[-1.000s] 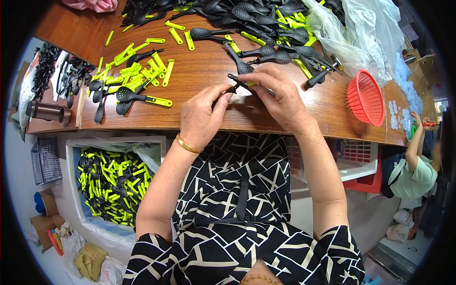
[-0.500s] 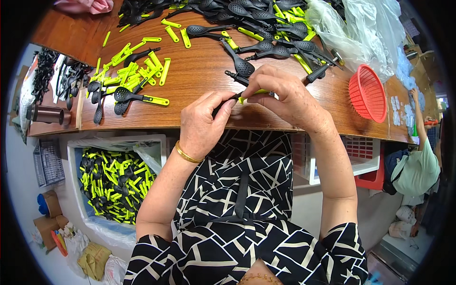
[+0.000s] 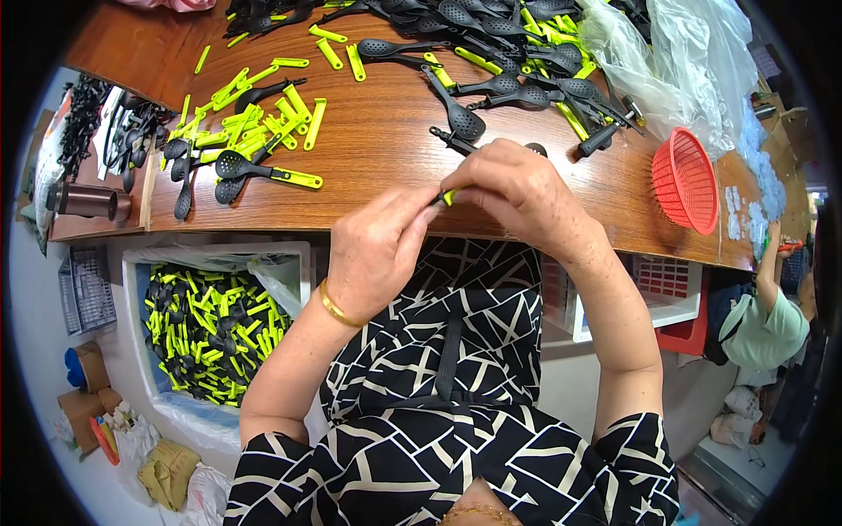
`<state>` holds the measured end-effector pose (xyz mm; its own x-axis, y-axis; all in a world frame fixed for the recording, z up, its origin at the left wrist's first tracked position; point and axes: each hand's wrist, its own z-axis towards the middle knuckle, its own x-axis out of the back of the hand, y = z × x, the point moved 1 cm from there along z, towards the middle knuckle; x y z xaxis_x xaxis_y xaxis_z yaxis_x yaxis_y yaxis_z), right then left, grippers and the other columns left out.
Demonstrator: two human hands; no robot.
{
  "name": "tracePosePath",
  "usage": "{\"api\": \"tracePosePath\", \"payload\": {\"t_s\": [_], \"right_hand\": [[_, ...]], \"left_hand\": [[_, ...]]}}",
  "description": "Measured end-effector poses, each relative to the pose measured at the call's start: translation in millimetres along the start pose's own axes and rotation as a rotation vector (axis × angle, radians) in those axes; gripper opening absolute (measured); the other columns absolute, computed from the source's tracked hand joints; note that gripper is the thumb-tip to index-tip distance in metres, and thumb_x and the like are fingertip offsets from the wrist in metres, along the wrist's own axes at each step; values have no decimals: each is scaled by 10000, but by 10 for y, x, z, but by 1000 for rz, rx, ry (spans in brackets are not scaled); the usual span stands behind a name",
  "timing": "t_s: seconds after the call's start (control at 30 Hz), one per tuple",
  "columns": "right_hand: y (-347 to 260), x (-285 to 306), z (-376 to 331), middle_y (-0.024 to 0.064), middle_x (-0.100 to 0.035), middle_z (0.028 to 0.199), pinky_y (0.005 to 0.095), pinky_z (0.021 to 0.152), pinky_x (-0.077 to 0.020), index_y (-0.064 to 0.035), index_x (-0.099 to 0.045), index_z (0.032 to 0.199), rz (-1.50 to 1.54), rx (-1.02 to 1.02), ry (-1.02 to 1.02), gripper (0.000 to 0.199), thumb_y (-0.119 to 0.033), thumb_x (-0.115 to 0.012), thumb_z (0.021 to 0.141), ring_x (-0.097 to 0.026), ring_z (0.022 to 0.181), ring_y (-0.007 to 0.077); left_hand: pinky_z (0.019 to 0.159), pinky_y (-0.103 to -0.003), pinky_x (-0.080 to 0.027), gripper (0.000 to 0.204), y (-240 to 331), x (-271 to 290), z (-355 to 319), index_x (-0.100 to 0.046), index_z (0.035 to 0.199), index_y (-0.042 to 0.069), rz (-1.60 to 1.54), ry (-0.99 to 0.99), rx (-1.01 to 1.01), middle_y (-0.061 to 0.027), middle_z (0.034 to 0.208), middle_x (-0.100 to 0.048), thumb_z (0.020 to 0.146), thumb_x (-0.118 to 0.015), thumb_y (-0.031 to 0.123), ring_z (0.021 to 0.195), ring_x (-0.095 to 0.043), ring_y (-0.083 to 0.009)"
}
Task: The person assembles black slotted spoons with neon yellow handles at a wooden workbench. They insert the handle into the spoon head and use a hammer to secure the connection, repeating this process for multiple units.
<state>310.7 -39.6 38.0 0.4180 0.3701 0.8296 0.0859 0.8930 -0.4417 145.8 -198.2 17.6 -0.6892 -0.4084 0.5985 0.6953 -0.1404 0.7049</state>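
Over the table's front edge my two hands meet at the fingertips. My left hand (image 3: 375,250) is closed on a black spoon, of which only a dark end shows between thumb and fingers. My right hand (image 3: 522,195) pinches a lime-green handle piece (image 3: 450,197) against that black end; most of it is hidden by the fingers. Just beyond my right hand lie a black spoon (image 3: 463,121) and a dark notched shank (image 3: 452,140). To the left, a slotted spoon (image 3: 235,165) with a green handle piece (image 3: 298,178) rests on other spoons.
Loose green handle pieces (image 3: 250,130) lie scattered on the left of the wooden table (image 3: 368,131). Black spoons (image 3: 500,26) heap at the back beside clear plastic bags (image 3: 675,70). A red basket (image 3: 684,181) stands right. Below left, a lined bin (image 3: 215,329) holds many spoons. Another person (image 3: 765,324) is far right.
My left hand has turned, and its fingers now cover more of the black spoon. Both hands stay together at the joint. The view has shifted slightly.
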Motion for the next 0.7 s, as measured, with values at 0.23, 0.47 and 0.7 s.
{"api": "tracePosePath", "payload": {"t_s": [0.23, 0.47, 0.7], "right_hand": [[-124, -378, -4, -76, -741, 1128, 470, 1091, -472, -219, -784, 1030, -134, 423, 17, 203, -255, -694, 852, -648, 1141, 165], [-129, -532, -43, -13, -656, 1391, 551, 1194, -327, -191, -816, 940, -49, 129, 59, 198, -340, -822, 809, -522, 1395, 261], [-413, -770, -80, 76, -426, 1633, 635, 1248, -180, -275, -679, 1372, -72, -325, 123, 639, -318, -883, 768, -294, 1565, 376]], "left_hand": [[797, -234, -497, 270, -454, 61, -560, -712, 1193, -1, -1091, -532, 731, 2, 871, -685, 1114, -604, 234, 836, -606, -72], [725, -255, -588, 211, -277, -493, -768, -680, 1114, 38, -1153, 49, 871, -31, 920, -712, 1113, -608, 236, 786, -733, -141], [769, -263, -599, 213, -315, -669, -836, -682, 1174, 2, -1019, 136, 719, -57, 992, -748, 1123, -583, 184, 834, -727, -123]]}}
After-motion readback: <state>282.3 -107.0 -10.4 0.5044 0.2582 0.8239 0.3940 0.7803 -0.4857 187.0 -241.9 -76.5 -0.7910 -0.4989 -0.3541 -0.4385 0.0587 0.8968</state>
